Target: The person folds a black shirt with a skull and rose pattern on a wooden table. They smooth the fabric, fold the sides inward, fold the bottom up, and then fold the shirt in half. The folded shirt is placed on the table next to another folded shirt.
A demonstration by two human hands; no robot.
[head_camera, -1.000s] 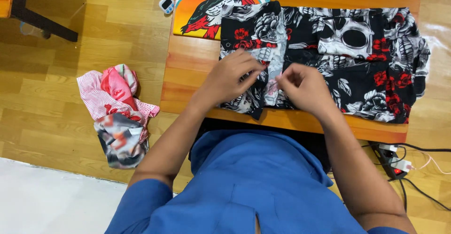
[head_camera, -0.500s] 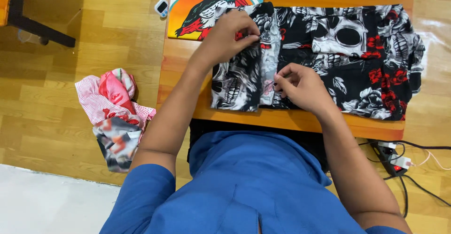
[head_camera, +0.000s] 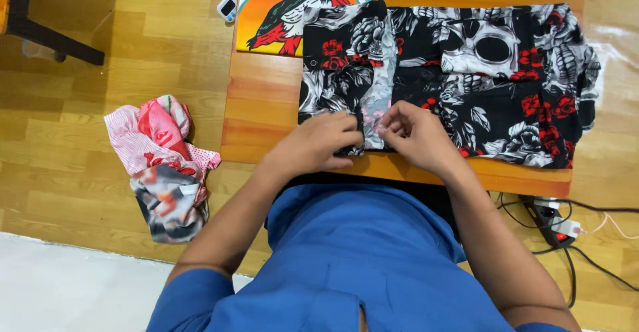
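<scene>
A black shirt (head_camera: 492, 72) printed with white skulls and red roses lies spread flat on a small orange wooden table (head_camera: 259, 105). Its front placket runs down the middle-left. My left hand (head_camera: 319, 144) pinches the lower end of the placket near the table's front edge. Just to its right, touching the same strip of fabric, my right hand (head_camera: 416, 135) grips the opposite edge. Both hands meet at the hem. My blue sleeves and torso fill the bottom of the view.
A teal and orange bird-print cloth (head_camera: 286, 5) lies under the shirt's top-left corner. A crumpled pile of pink and patterned clothes (head_camera: 163, 165) sits on the wooden floor at the left. A small white device (head_camera: 227, 7), a dark table leg (head_camera: 46, 32) and a power strip with cables (head_camera: 556, 222) are nearby.
My left hand has come down from the shirt's collar area to the lower placket beside my right hand. The left shirt panel now lies flatter and wider.
</scene>
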